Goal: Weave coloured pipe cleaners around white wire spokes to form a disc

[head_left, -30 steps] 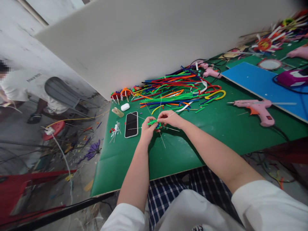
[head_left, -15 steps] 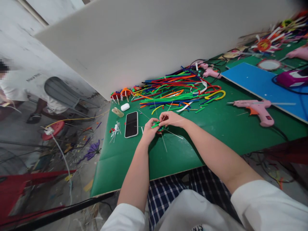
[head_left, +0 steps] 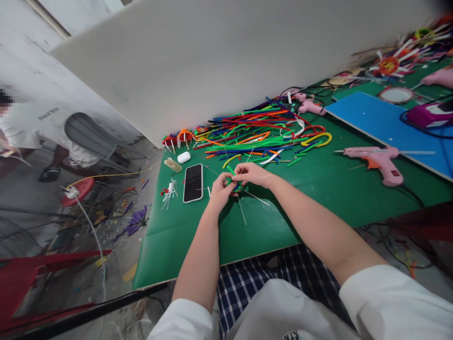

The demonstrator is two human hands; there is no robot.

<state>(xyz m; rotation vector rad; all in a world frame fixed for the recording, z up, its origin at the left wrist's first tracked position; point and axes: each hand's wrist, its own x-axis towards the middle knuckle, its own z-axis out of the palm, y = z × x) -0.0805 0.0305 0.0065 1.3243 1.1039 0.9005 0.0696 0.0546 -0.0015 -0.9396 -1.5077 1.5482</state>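
Between my two hands is a small green pipe cleaner piece (head_left: 230, 170) with several thin pale sticks spreading out from it over the table. My left hand (head_left: 222, 186) pinches it from the left. My right hand (head_left: 249, 174) has its fingers closed on it from the right, the fingertips almost meeting those of the left. Some dark blue shows under the fingers, but most of the piece is hidden by them. Beyond my hands lies a pile of coloured pipe cleaners (head_left: 247, 127).
A phone (head_left: 193, 183), a white case (head_left: 184, 157) and a bundle of thin white sticks (head_left: 170, 192) lie to the left. At right are a pink glue gun (head_left: 375, 158) and a blue board (head_left: 371, 118). A person (head_left: 46, 127) sits at far left.
A green pipe cleaner end has turned from lying flat leftward to pointing upward between my fingers. The thin sticks have shifted slightly; both arms stay nearly in place.
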